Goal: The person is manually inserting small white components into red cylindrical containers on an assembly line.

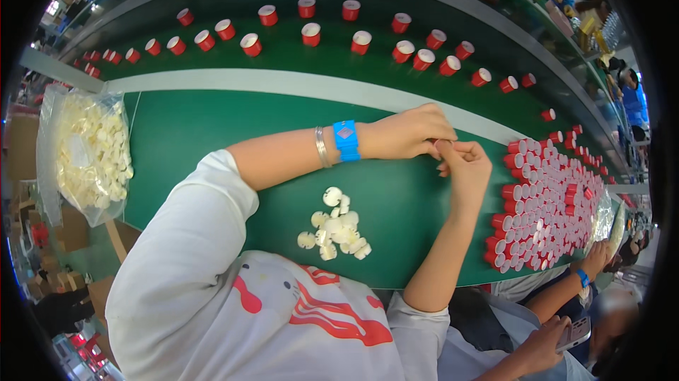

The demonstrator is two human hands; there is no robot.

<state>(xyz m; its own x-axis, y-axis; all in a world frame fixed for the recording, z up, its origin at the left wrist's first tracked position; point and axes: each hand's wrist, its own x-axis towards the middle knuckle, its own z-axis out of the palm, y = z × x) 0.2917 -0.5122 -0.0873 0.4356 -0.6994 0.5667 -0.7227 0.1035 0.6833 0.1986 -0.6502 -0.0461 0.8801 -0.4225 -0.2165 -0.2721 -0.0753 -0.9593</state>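
My left hand (416, 131) reaches to the right across the green work surface, a blue band and a silver bracelet at its wrist. Its fingers are bent and pinched together. My right hand (467, 162) meets it there, thumb and fingers closed and touching the left fingertips. Whatever small thing sits between them is hidden by the fingers. Below my left forearm lies a loose pile of small round white plastic pieces (341, 227). To the right of my right hand, many small red cups with whitish tops (541, 208) stand packed together.
At the far left lies a clear plastic bag (95, 151) full of white pieces. Beyond a pale rail (283, 83), red cups (311, 34) stand spaced out on a green belt. At the lower right another person's hand holds a phone (573, 334); another hand (600, 256) is near the cups.
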